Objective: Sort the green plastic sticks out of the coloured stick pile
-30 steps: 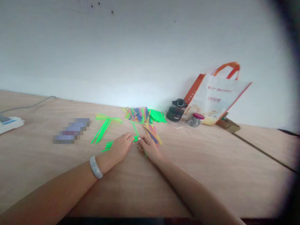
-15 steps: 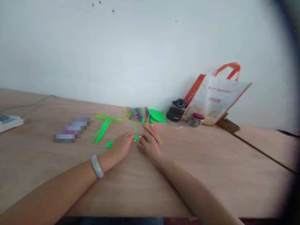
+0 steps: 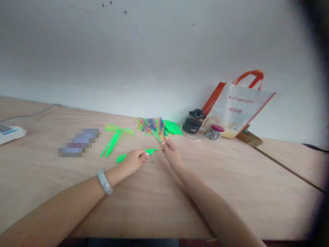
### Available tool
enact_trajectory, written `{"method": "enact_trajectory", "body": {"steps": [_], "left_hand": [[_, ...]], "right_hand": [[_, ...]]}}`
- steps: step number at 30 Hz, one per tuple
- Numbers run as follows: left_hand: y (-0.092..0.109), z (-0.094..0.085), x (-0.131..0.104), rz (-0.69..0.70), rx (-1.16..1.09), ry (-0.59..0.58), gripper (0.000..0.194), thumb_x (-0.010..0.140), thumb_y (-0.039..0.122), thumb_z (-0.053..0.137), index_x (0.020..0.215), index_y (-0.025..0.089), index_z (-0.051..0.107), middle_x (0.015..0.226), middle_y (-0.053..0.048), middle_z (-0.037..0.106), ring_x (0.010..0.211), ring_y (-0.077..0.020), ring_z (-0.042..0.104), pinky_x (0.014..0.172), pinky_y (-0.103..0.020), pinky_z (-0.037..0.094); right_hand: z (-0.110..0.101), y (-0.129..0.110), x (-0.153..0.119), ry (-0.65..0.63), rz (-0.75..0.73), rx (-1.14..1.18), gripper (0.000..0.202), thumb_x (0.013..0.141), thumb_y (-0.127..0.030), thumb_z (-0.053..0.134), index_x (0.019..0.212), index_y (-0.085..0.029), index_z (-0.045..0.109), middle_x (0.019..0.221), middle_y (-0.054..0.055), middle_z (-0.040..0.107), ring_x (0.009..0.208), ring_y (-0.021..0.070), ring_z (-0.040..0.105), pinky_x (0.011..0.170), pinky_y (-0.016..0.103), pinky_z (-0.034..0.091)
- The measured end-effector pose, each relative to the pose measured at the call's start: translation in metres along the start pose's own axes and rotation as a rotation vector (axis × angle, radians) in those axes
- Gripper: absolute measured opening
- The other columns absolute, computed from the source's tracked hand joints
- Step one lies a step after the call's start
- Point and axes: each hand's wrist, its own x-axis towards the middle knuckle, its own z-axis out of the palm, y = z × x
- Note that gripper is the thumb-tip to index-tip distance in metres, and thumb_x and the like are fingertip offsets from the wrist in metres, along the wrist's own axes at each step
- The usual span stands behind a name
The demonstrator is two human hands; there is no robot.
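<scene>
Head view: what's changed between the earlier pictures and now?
The right hand moved right and toward the wall, leaving the tips of the green sticks; the pale green strip it holds shifted likewise. The left hand still holds the sticks. Black-lidded bottle and tote bag stayed put.

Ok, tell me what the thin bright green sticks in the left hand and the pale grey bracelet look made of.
Thin bright green sticks: perhaps plastic or coated paper, seemingly matte; vivid, even colour, no clear highlights.
Pale grey bracelet: possibly polished stone or glass, judging by its soft sheen.
</scene>
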Motion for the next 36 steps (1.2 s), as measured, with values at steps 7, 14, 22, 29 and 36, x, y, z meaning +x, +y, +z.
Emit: {"method": "enact_trajectory", "body": {"steps": [7,14,22,29,36], "left_hand": [[-0.007,0.01,0.0,0.276,0.415,0.078,0.025,0.087,0.016,0.041,0.098,0.018,0.063,0.097,-0.007,0.063,0.092,-0.0193,0.057,0.082,-0.032,0.045],[-0.026,0.011,0.006,0.254,0.58,0.065,0.034,0.087,0.012,0.042,0.119,0.012,0.053,0.119,-0.014,0.056,0.11,-0.0236,0.049,0.094,-0.039,0.041],[-0.027,0.004,0.009,0.265,0.575,0.041,0.027,0.088,0.014,0.042,0.111,0.013,0.057,0.109,-0.012,0.06,0.102,-0.022,0.053,0.091,-0.038,0.043],[-0.032,-0.005,0.011,0.258,0.594,0.13,0.029,0.09,0.024,0.044,0.115,0.015,0.053,0.114,-0.011,0.057,0.107,-0.0221,0.051,0.093,-0.036,0.042],[-0.055,-0.052,0.02,-0.121,0.836,0.397,0.028,0.088,0.019,0.041,0.113,0.015,0.053,0.115,-0.014,0.052,0.102,-0.0276,0.052,0.079,-0.038,0.046]], "right_hand": [[-0.041,0.041,0.031,0.175,0.052,-0.625,0.036,0.084,-0.024,0.031,0.09,-0.013,0.065,0.091,0.012,0.065,0.085,0.0216,0.057,0.074,0.031,0.041],[-0.035,0.052,0.025,0.0,0.06,-0.856,0.031,0.084,-0.017,0.039,0.086,-0.012,0.069,0.089,0.015,0.065,0.087,0.0218,0.057,0.079,0.031,0.04],[-0.029,0.041,0.019,-0.055,0.043,-0.898,0.033,0.089,-0.022,0.036,0.095,-0.013,0.066,0.096,0.015,0.064,0.091,0.022,0.057,0.078,0.03,0.04],[-0.026,0.036,0.012,-0.014,-0.024,-0.848,0.033,0.09,-0.028,0.037,0.105,-0.015,0.064,0.105,0.015,0.062,0.101,0.0235,0.054,0.085,0.032,0.04],[-0.009,0.022,-0.004,-0.037,-0.313,-0.747,0.035,0.089,-0.029,0.04,0.113,-0.017,0.061,0.112,0.013,0.059,0.106,0.0234,0.051,0.093,0.037,0.04]]}}
